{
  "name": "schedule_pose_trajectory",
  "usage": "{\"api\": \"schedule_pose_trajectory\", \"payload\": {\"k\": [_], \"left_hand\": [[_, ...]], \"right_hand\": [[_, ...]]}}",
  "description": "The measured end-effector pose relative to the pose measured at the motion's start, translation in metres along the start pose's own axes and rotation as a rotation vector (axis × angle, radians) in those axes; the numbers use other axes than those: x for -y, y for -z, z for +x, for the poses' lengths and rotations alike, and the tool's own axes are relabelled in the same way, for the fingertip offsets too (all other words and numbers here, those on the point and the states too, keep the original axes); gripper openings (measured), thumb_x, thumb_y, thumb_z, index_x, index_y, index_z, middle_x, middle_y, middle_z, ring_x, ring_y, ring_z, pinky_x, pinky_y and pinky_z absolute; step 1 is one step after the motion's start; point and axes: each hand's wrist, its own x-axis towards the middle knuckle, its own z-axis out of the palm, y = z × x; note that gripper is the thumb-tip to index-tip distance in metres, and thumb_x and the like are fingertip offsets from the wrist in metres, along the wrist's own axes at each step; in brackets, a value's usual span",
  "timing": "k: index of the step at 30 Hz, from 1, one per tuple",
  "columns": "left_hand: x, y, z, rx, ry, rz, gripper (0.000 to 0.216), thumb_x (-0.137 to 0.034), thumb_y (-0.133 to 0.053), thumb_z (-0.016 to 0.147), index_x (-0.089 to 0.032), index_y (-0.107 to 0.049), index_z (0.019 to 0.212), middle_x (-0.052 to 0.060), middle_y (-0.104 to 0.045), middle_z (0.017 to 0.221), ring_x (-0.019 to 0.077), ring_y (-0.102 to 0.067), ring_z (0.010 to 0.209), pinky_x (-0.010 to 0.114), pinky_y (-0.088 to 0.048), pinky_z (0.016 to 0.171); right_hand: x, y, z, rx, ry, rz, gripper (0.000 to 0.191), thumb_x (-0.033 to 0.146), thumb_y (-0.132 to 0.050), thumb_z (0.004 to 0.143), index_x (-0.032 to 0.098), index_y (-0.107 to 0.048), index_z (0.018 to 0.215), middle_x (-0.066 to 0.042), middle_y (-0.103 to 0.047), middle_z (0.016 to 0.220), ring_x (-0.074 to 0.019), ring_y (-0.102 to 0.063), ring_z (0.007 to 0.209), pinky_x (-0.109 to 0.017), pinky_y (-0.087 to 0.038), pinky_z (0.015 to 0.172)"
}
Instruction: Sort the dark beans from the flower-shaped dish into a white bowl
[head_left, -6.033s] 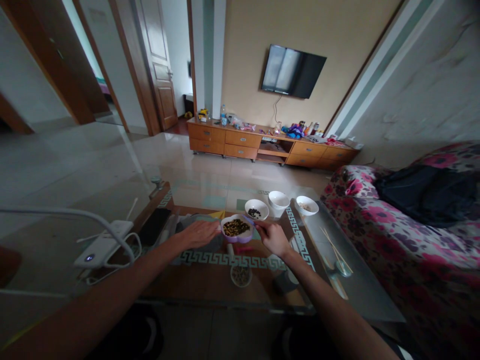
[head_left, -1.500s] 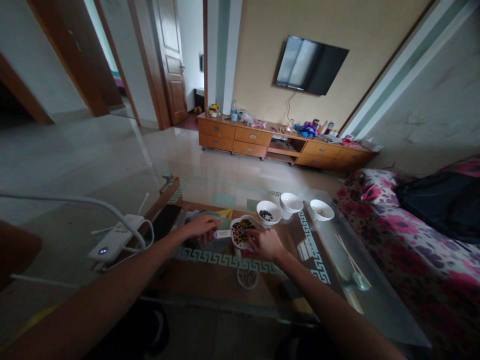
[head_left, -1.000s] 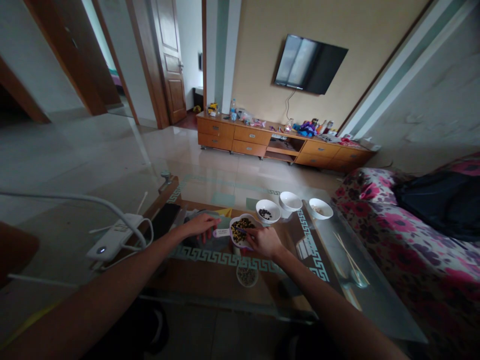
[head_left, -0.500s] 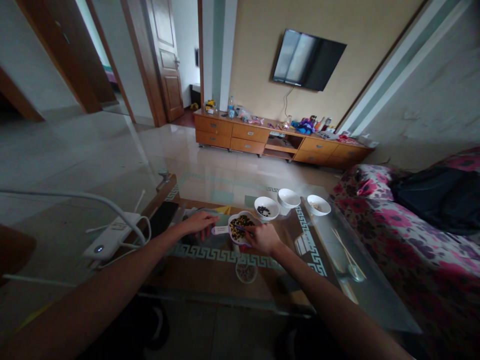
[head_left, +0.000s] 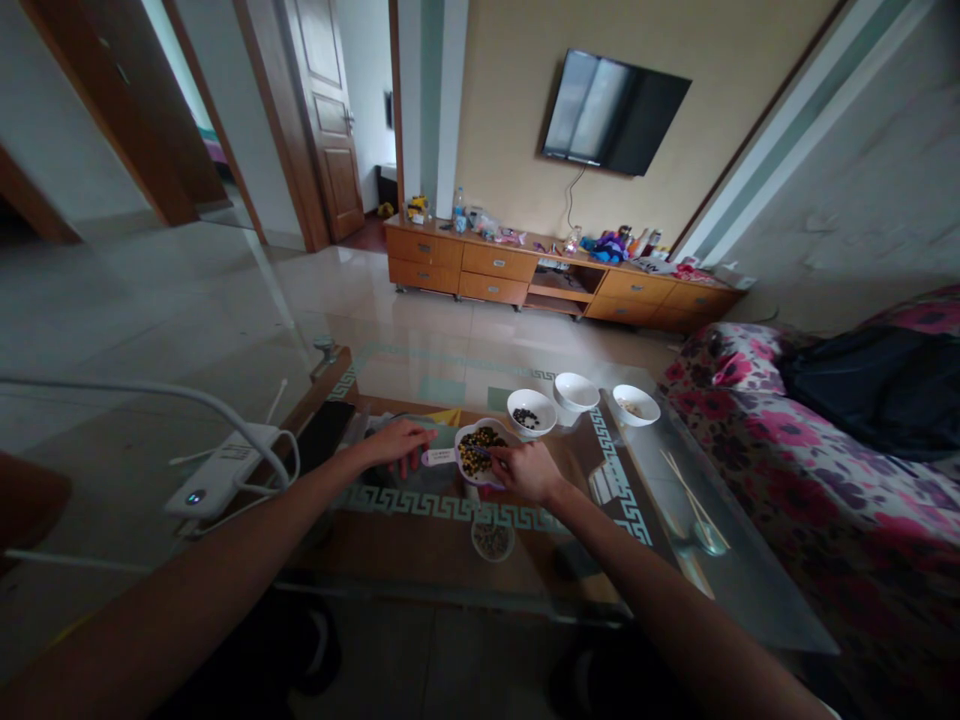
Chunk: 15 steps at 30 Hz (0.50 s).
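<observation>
A small purple-rimmed bowl of mixed dark and yellow beans sits on the glass table. My left hand lies to its left, fingers curled down on the bowl's pale handle. My right hand is at the bowl's right rim, pinched on a thin tool whose tip reaches in over the beans. Behind the bowl stand three white bowls: one with black beans, one that looks empty, and one with a few pale pieces.
Chopsticks and a spoon lie on the glass at the right. A white power strip with a cable lies at the left. A small round dish shows below the glass. A floral sofa borders the right side.
Six seconds ago both hands held the bean bowl by its sides. Now the left hand is on the handle and the right is pinched over the beans. In the last second, little moved.
</observation>
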Motion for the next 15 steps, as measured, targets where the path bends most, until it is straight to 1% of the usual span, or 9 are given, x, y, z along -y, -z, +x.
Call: {"api": "schedule_pose_trajectory", "payload": {"k": [5, 7, 10, 13, 15], "left_hand": [[0.001, 0.000, 0.000, 0.009, -0.003, -0.008, 0.063, -0.075, -0.041, 0.098, -0.016, -0.062, 0.103, 0.010, -0.072, 0.079, 0.0221, -0.068, 0.053, 0.026, -0.042, 0.040], [-0.001, -0.001, -0.001, 0.007, 0.000, -0.006, 0.059, -0.071, -0.040, 0.100, -0.016, -0.062, 0.102, 0.010, -0.072, 0.079, 0.0215, -0.068, 0.053, 0.025, -0.042, 0.040], [-0.007, -0.001, -0.004, 0.000, 0.011, 0.010, 0.054, -0.065, -0.038, 0.103, -0.017, -0.061, 0.102, 0.010, -0.073, 0.081, 0.0206, -0.068, 0.054, 0.025, -0.043, 0.041], [-0.012, 0.000, -0.007, -0.004, 0.023, 0.027, 0.053, -0.064, -0.039, 0.104, -0.016, -0.061, 0.100, 0.011, -0.074, 0.083, 0.0207, -0.069, 0.056, 0.026, -0.044, 0.041], [-0.013, 0.000, -0.008, 0.000, 0.028, 0.033, 0.053, -0.063, -0.038, 0.104, -0.015, -0.061, 0.099, 0.012, -0.074, 0.084, 0.0205, -0.069, 0.056, 0.026, -0.044, 0.042]], "right_hand": [[-0.004, 0.007, -0.002, -0.042, 0.021, -0.017, 0.037, 0.032, -0.049, 0.109, 0.020, -0.082, 0.124, -0.013, -0.084, 0.106, -0.0257, -0.078, 0.093, -0.034, -0.054, 0.086], [-0.012, 0.012, -0.003, -0.071, -0.020, -0.030, 0.039, 0.033, -0.049, 0.109, 0.021, -0.079, 0.131, -0.013, -0.085, 0.107, -0.0252, -0.078, 0.094, -0.033, -0.053, 0.084], [-0.035, 0.017, -0.007, -0.149, -0.172, -0.042, 0.043, 0.037, -0.046, 0.110, 0.025, -0.075, 0.140, -0.012, -0.085, 0.110, -0.0251, -0.079, 0.095, -0.029, -0.051, 0.078], [-0.062, 0.018, -0.014, -0.212, -0.366, -0.071, 0.045, 0.040, -0.044, 0.110, 0.023, -0.078, 0.136, -0.013, -0.085, 0.108, -0.0266, -0.080, 0.093, -0.029, -0.050, 0.073], [-0.076, 0.017, -0.019, -0.236, -0.457, -0.089, 0.046, 0.041, -0.044, 0.110, 0.023, -0.078, 0.136, -0.012, -0.085, 0.106, -0.0274, -0.080, 0.091, -0.030, -0.049, 0.072]]}}
